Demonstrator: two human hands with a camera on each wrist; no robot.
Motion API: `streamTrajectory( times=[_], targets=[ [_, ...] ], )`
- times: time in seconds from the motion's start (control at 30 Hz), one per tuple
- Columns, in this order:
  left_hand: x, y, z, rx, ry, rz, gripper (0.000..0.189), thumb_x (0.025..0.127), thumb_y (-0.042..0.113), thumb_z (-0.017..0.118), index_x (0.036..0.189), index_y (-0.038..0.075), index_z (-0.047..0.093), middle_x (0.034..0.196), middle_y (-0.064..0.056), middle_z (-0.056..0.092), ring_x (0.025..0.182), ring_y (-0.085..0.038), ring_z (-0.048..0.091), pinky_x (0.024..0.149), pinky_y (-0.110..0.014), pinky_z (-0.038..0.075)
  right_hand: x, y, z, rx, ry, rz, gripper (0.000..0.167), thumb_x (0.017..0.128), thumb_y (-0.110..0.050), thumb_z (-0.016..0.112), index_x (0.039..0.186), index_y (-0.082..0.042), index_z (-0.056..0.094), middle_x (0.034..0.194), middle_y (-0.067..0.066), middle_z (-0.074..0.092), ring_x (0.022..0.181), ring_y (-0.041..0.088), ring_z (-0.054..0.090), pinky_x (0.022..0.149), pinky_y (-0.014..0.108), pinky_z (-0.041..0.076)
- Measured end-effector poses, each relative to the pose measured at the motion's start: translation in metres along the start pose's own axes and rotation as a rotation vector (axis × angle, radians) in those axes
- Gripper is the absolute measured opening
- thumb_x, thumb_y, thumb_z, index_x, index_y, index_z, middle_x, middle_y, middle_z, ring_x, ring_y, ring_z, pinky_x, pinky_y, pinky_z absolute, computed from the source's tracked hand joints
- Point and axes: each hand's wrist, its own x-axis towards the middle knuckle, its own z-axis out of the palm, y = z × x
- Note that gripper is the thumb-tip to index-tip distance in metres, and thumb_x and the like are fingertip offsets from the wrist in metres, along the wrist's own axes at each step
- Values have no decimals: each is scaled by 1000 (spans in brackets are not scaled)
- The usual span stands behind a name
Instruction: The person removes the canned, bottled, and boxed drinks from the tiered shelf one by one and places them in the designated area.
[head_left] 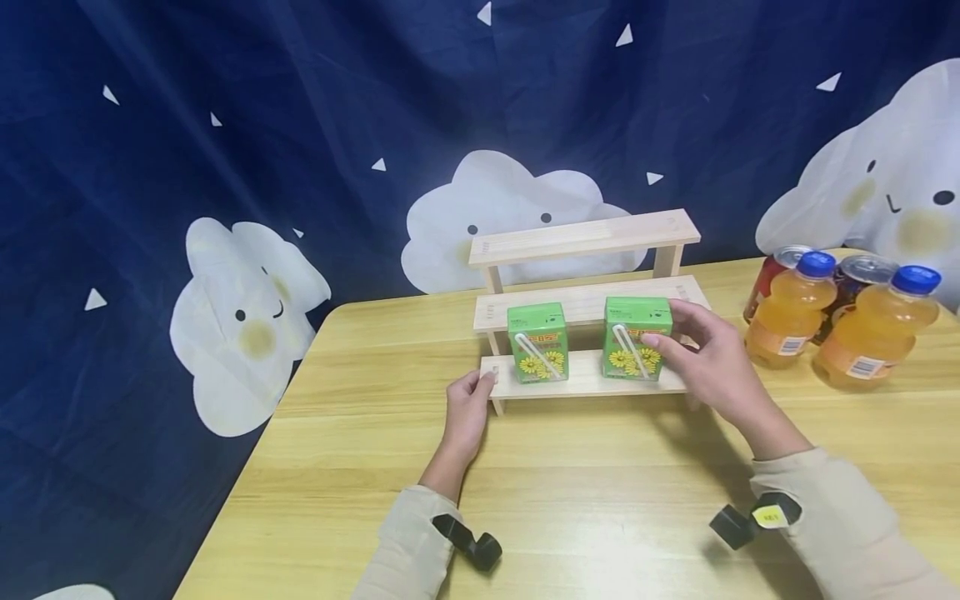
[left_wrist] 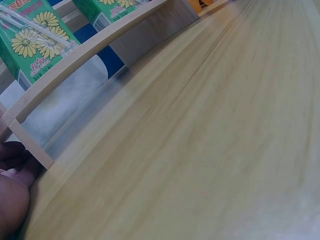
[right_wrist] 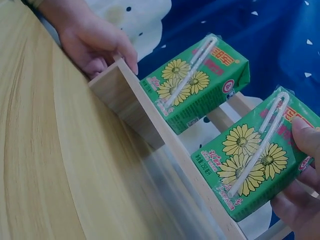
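Observation:
A three-tier wooden shelf (head_left: pixel 585 237) stands on the table. Two green drink cartons (head_left: pixel 538 343) with yellow flowers and straws on their fronts stand upright on its lowest board, a gap between them. My right hand (head_left: pixel 712 358) holds the right-hand carton (head_left: pixel 636 350) by its right side, thumb on the front; in the right wrist view this carton (right_wrist: pixel 250 160) is at the board's edge. At the board's left end, my left hand (head_left: pixel 467 417) grips the shelf, thumb on top. Only part of the left hand (left_wrist: pixel 15 190) shows in the left wrist view.
To the right of the shelf stand two orange drink bottles (head_left: pixel 870 333) with blue caps, and two cans (head_left: pixel 780 271) behind them. A dark blue curtain (head_left: pixel 337 100) with clouds hangs behind the wooden table (head_left: pixel 360 450).

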Motion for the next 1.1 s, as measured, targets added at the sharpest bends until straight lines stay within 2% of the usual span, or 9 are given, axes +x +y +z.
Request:
streamTrajectory(
  times=[0.17,0.27,0.37,0.43,0.67,0.83,0.93,1.03,1.1],
  targets=[
    [-9,16,2,23,-8,4,32,95,12,50,115,-11,59,112,-25,64,103,-24,62,90,-29,52,-1,2,-3,16,11,0,52,85,-26,70,131,-10,53,115,8,63,98,-6,54,86,8,44],
    [-16,26,3,26,-8,19,31,95,10,49,114,-12,59,111,-26,64,101,-22,62,89,-28,52,-2,3,-6,-1,10,2,54,85,-27,70,133,-10,51,118,12,62,100,-6,53,89,12,46],
    [-16,27,3,20,-9,25,31,95,10,49,114,-12,59,110,-26,64,100,-21,61,89,-27,52,-3,5,-9,-31,9,6,56,86,-29,69,135,-10,49,120,15,61,101,-6,52,93,24,48],
    [-17,27,3,15,-9,29,31,95,10,49,113,-12,60,110,-26,64,101,-21,61,89,-27,52,-3,6,-12,-47,10,9,57,86,-30,68,136,-10,48,121,16,61,102,-7,52,93,26,48],
    [-17,27,2,11,-18,17,31,95,10,49,115,-11,59,112,-26,64,102,-23,62,89,-27,52,-7,10,-21,-79,28,-3,59,86,-29,69,136,-7,47,123,18,60,102,-6,52,89,18,49],
    [-16,26,2,27,-10,22,32,95,10,49,115,-12,59,110,-26,64,100,-21,62,87,-26,53,-9,11,-30,-101,36,23,62,86,-32,68,138,-7,46,126,18,58,103,-2,52,86,11,47],
    [-10,16,1,15,-2,26,32,94,12,50,115,-11,60,109,-25,65,98,-20,63,86,-26,53,-11,13,-35,-119,55,22,61,86,-30,68,137,-5,46,125,20,58,101,-6,51,84,9,47],
    [-3,3,1,9,10,31,32,94,14,51,114,-9,61,109,-23,65,98,-20,63,86,-26,53,-12,16,-40,-140,56,38,63,87,-31,66,139,-2,43,126,25,56,108,11,56,93,25,49],
    [-1,-2,1,9,16,37,33,94,15,51,115,-8,61,109,-23,65,99,-20,63,87,-26,53,-13,17,-44,-159,62,49,64,88,-32,66,139,-3,42,127,26,55,112,26,56,95,29,48]
  ],
)
